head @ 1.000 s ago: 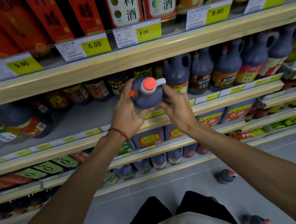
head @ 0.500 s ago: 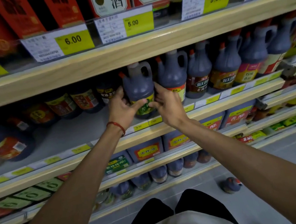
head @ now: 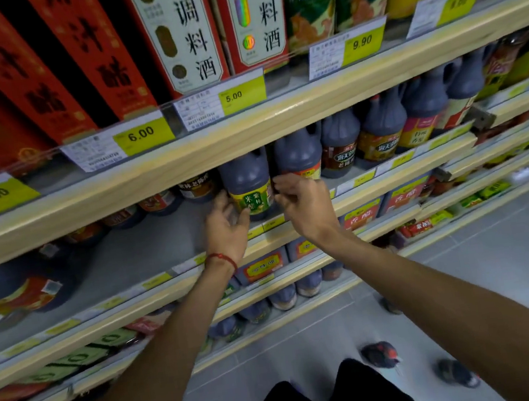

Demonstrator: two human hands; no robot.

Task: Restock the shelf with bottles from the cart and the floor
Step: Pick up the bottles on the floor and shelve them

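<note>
A dark bottle with a green and yellow label [head: 249, 185] stands upright near the front of the middle shelf [head: 148, 249], to the left of a row of similar dark jugs [head: 378, 128]. My left hand [head: 226, 225] cups its lower left side, thumb across the front near the base. My right hand [head: 303, 202] has its curled fingers against the bottle's right side at the label. Two more dark bottles with red caps [head: 379, 355] [head: 456, 373] lie on the floor by my legs. No cart is in view.
The shelf above [head: 248, 135] overhangs the jug tops and carries tall red and white cartons [head: 180, 33] behind price tags. Bare shelf surface stretches left of the held bottle. Lower shelves hold more bottles [head: 262, 268]. Grey floor tiles [head: 499, 253] lie to the right.
The bottle has gone from being carried in front of the shelf to standing on it, beside the row of jugs. Both hands stayed on its sides.
</note>
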